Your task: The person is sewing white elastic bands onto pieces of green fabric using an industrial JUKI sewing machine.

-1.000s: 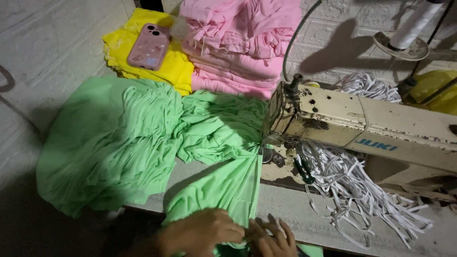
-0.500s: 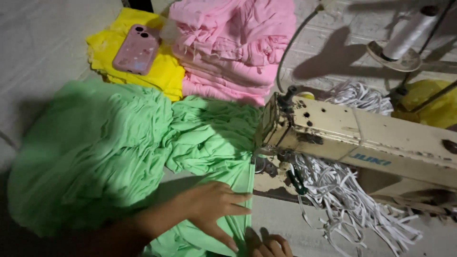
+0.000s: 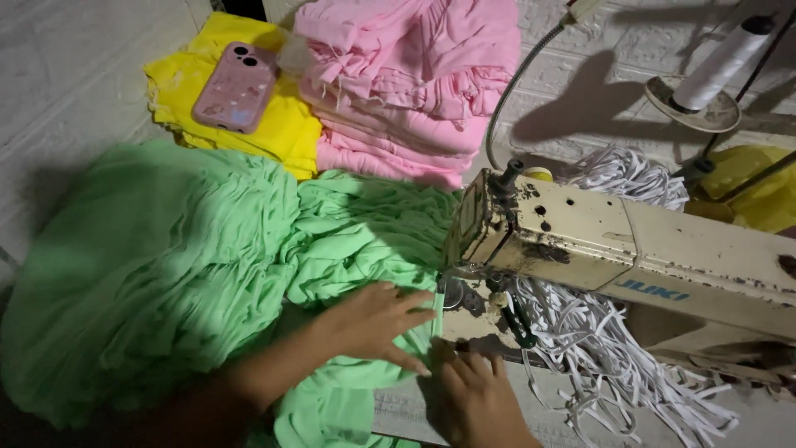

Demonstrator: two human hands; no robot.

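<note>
A large heap of light green fabric (image 3: 166, 265) covers the left of the table and runs up to the needle area of a cream sewing machine (image 3: 630, 249). My left hand (image 3: 373, 323) lies flat on the green cloth, fingers spread, just left of the machine's head. My right hand (image 3: 477, 398) presses on the cloth's edge right below the presser foot, fingers pointing up at it. Neither hand grips anything; both rest on the fabric.
Folded pink cloth (image 3: 414, 83) and yellow cloth (image 3: 274, 124) are stacked at the back, with a pink phone (image 3: 235, 87) on the yellow pile. White elastic strips (image 3: 613, 365) tangle under the machine arm. A white thread cone (image 3: 717, 62) stands at the back right.
Both hands have moved up from the table's front edge to the machine's needle area. The left hand has spread flat on the green cloth.
</note>
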